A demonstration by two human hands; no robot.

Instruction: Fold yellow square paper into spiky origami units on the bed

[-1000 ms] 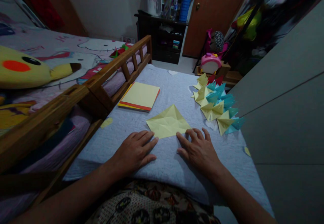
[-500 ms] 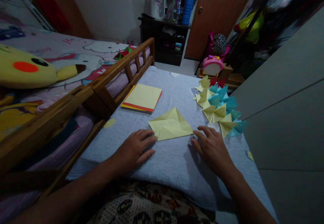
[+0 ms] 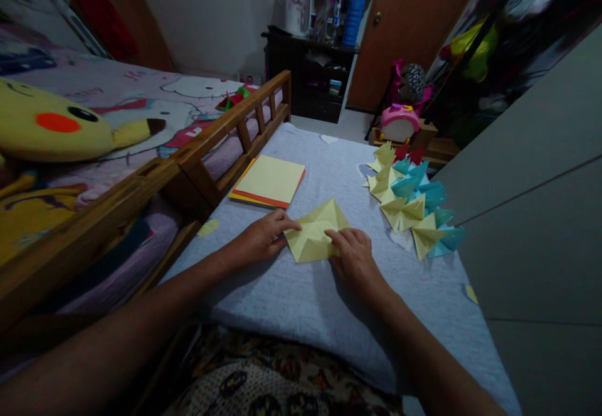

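A creased sheet of yellow origami paper lies on the blue-grey cloth in front of me, its far corner pointing away. At its left corner my left hand pinches the paper between thumb and fingers. My right hand has closed on the right side, with fingers over the top face and the thumb by the near edge; it covers the right corner. Beyond the left hand lies a stack of square coloured paper, pale yellow uppermost, with orange and darker yellow edges showing.
Rows of folded paper pieces in yellow, blue and red stand at the right of the table. A wooden bed rail borders the left side, with a yellow plush toy on the bed. A pale cabinet stands to the right.
Both hands have moved onto the yellow paper and closed on its sides. The right hand shifted left over the sheet; the left hand moved slightly forward. The view has shifted slightly.
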